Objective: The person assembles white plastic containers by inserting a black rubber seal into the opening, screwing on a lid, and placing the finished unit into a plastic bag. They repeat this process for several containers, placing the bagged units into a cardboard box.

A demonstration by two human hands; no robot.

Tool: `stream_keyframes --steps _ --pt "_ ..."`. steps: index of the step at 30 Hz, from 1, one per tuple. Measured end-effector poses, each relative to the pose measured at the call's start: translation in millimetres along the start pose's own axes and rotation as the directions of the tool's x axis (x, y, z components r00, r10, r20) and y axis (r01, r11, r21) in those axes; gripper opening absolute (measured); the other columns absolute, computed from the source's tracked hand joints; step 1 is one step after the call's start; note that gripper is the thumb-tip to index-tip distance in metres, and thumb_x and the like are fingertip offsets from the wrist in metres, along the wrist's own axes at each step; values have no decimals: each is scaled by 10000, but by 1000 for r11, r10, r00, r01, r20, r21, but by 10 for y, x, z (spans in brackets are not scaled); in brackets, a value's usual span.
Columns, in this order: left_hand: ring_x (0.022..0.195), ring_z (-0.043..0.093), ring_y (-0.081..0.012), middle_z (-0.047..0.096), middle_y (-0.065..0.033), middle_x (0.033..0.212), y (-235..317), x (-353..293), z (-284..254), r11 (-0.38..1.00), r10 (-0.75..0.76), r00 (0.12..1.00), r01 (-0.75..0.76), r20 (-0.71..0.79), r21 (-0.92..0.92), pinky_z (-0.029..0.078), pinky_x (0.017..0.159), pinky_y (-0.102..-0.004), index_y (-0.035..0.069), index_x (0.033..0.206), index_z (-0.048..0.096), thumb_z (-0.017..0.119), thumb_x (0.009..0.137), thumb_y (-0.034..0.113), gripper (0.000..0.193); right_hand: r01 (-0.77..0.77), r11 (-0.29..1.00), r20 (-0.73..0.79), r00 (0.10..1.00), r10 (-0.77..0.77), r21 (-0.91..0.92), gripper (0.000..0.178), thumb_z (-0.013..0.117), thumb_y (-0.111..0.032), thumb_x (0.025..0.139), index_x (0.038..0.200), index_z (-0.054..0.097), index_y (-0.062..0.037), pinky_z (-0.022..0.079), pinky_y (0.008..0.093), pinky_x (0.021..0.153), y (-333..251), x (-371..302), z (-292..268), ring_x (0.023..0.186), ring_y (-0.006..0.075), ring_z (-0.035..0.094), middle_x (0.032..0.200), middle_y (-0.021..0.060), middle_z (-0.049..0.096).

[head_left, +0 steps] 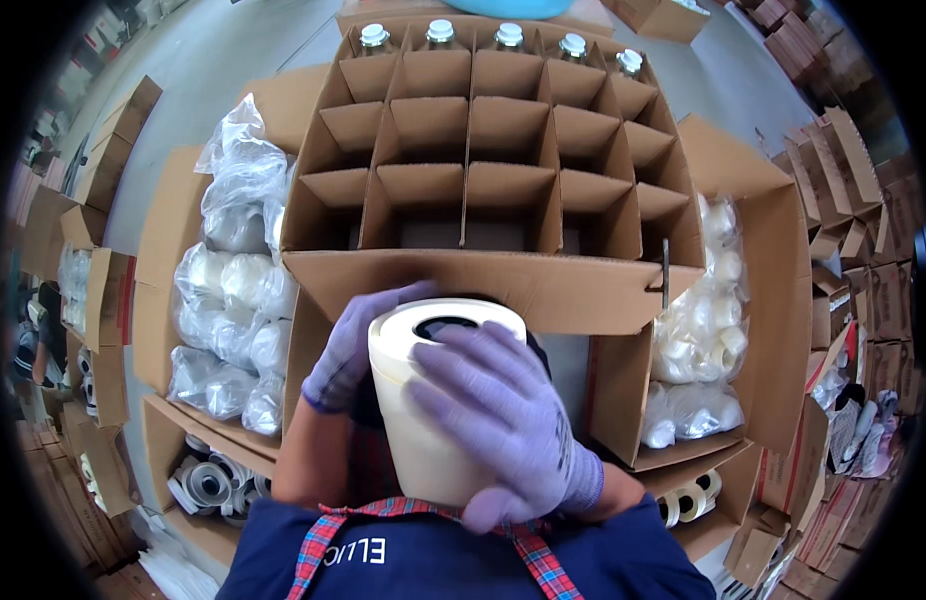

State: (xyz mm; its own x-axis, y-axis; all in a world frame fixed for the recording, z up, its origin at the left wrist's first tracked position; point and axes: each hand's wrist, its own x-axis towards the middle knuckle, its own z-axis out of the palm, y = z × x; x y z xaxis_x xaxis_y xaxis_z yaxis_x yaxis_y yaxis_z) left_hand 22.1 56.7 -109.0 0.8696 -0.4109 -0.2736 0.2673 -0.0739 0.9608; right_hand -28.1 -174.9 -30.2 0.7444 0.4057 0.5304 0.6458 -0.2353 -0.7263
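Observation:
In front of my chest stands a cream-white cylinder (423, 462) with a thick rim and a dark round hole in its top. My left hand (351, 350), in a lavender glove, curves round its far left side, and some of those fingers are hidden behind it. My right hand (508, 420), gloved alike and a little blurred, lies across the cylinder's right and near side, its fingers over the rim. Just beyond is a cardboard carton (463, 282) split by dividers. Clear bottles (509, 38) with white caps fill its farthest row; the nearer compartments show no bottles.
Open cartons flank me, holding plastic-bagged white pieces on the left (233, 285) and on the right (711, 310). Lower down sit grey ring-shaped parts (208, 487) and cream rings (691, 503). A thin dark rod (665, 272) stands at the divided carton's near right corner.

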Motion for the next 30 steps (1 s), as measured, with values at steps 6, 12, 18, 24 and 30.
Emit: stream_keyframes --steps 6,12,18,24,30 --pt "1358 504 -346 564 -299 1396 257 -224 218 924 381 915 -371 -133 90 350 1151 -422 -94 1213 677 403 964 338 569 -137 991 -62 989 136 0 788 534 -596 933 1382 505 51 378 529 1106 354 -122 35 1253 479 520 1371 288 521" --pt "1361 496 -345 541 -243 1436 489 -102 88 886 416 876 -330 -244 327 324 1172 -388 -96 1380 537 484 902 168 549 -280 950 -238 922 306 138 755 259 -552 1058 1368 554 71 428 448 1089 609 -89 -2 1317 435 532 1428 314 508" --pt "1349 475 -441 596 -298 1347 -127 -37 141 737 352 933 -228 75 -636 311 1179 -444 -55 1065 735 540 857 275 437 102 960 252 967 -34 -262 736 530 -599 954 1268 614 61 560 458 886 -73 41 -106 999 423 694 1229 253 650" --pt "1268 555 -365 627 -222 1262 621 -179 280 676 686 719 -572 -113 465 327 1139 -513 -49 1200 652 597 829 170 434 -216 971 -5 976 218 107 614 426 -429 1040 1357 550 82 506 440 996 654 -125 -291 1192 428 616 1338 257 600" --pt "1305 528 -388 720 -208 1132 -165 256 108 684 588 760 -283 278 -673 280 1182 -499 -14 996 784 679 777 172 306 -140 873 283 912 297 -467 489 660 -275 915 1308 605 11 531 452 949 -413 141 -259 1041 386 672 1170 205 660"
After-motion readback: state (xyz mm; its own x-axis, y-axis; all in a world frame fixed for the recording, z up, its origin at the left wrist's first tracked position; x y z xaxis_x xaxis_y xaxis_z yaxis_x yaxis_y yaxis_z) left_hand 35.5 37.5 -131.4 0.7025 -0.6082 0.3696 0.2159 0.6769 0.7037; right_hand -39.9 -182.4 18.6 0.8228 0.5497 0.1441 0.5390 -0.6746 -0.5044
